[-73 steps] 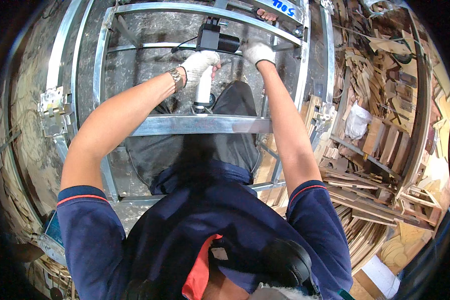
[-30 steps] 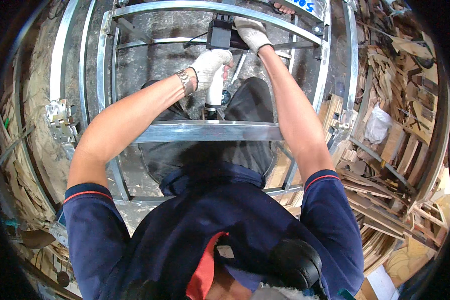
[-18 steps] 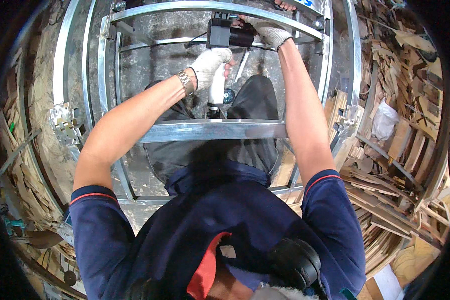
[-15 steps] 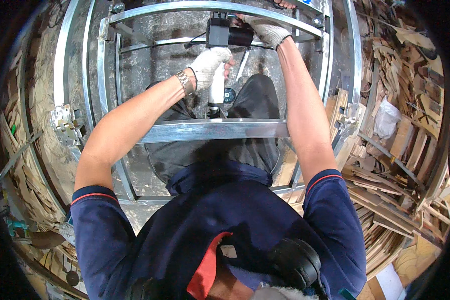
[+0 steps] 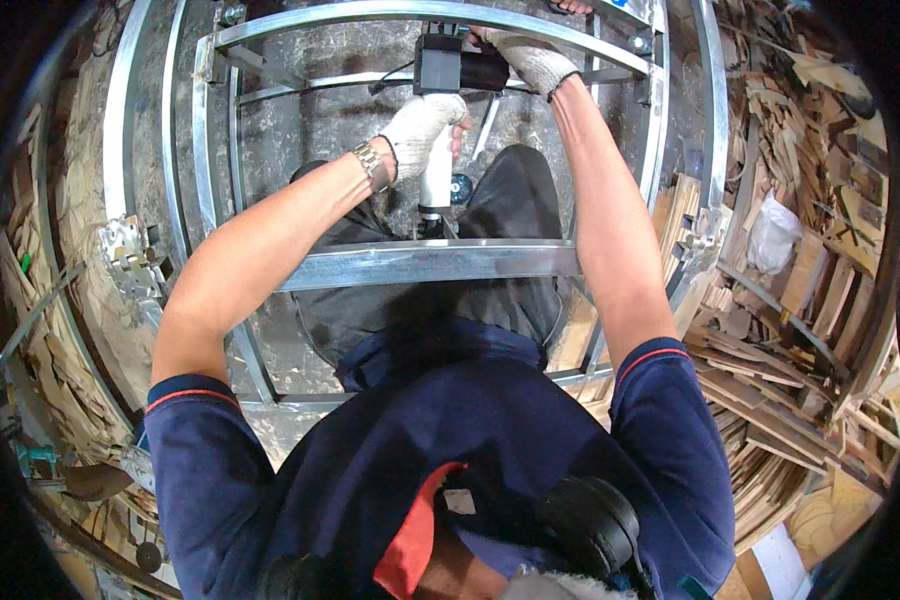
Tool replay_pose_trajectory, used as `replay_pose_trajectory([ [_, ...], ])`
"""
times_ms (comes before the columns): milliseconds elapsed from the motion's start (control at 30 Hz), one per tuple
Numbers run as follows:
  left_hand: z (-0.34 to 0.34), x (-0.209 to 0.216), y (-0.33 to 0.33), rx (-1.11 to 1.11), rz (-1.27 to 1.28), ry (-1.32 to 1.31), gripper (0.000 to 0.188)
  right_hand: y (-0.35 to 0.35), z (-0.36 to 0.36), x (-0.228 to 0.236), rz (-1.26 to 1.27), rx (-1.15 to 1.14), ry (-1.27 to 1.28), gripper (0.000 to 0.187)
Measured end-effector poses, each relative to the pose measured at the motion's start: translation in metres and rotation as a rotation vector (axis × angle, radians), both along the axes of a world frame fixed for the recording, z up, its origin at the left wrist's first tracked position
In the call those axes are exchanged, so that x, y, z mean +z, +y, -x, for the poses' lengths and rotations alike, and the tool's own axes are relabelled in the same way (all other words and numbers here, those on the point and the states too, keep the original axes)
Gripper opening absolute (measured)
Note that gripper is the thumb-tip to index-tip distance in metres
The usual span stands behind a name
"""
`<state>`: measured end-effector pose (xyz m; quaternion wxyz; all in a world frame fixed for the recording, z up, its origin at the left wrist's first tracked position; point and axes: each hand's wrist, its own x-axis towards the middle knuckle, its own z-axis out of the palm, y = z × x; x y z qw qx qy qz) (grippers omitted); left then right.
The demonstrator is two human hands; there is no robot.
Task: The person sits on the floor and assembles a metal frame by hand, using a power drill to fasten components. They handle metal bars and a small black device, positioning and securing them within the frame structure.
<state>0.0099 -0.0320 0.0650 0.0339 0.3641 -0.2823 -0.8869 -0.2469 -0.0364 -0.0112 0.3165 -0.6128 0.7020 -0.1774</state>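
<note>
A linear actuator with a black motor housing (image 5: 438, 68) and a white tube (image 5: 436, 180) stands lengthwise inside a shiny metal frame (image 5: 430, 262). My left hand (image 5: 422, 128), in a white knit glove with bare fingertips, is closed around the tube just below the housing. At the actuator's far end, beside the black motor cylinder (image 5: 484, 72), is my gloved right hand (image 5: 530, 62). Its fingers are bent in at the bracket there, partly behind the frame's far curved bar (image 5: 430, 12); what they pinch is hidden. The tube's near end meets a black fitting by the near crossbar.
Metal bars surround my legs, with hinge-like brackets (image 5: 130, 262) at left and right. Wood offcuts (image 5: 770, 380) and a white plastic bag (image 5: 773, 234) lie to the right. More scraps (image 5: 60, 370) lie left. A small round dark object (image 5: 460, 189) sits beside the tube.
The hands keep their hold and barely move. The view has shifted very slightly.
</note>
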Motion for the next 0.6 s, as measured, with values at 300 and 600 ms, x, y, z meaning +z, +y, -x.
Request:
replay_pose_trajectory([
  [300, -0.001, 0.006, 0.000, 0.000, 0.041, -0.020, 0.010, 0.004, 0.002, 0.000, -0.021, 0.002, 0.005, 0.042],
  [600, -0.003, 0.011, 0.004, 0.010, 0.004, -0.044, 0.011, 0.006, -0.050, 0.101, -0.020, -0.144, 0.108, 0.046],
])
